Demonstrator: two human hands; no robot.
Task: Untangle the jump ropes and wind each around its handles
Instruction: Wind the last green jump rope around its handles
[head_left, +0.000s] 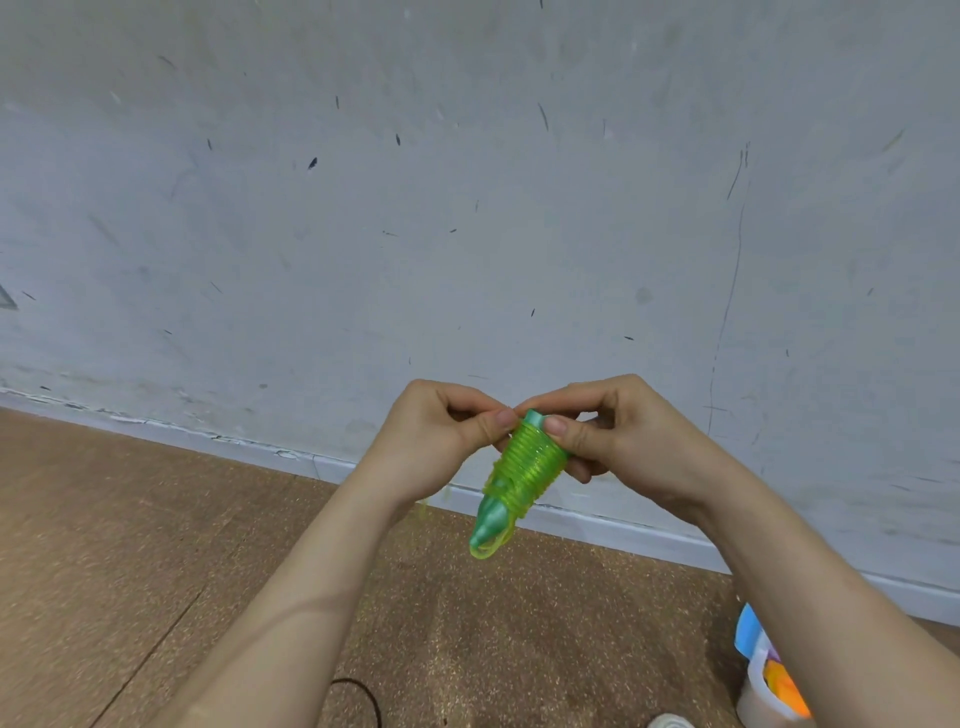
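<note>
Now L hand, R hand on grn rope

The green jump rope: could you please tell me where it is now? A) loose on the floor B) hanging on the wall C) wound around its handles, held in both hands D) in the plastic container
C: the green jump rope is coiled round the teal handles, a bundle pinched by the left hand and right hand.

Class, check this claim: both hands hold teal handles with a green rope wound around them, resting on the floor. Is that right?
No: the head view shows the left hand and right hand holding the teal handles, green rope wound around them, in the air above the floor.
</note>
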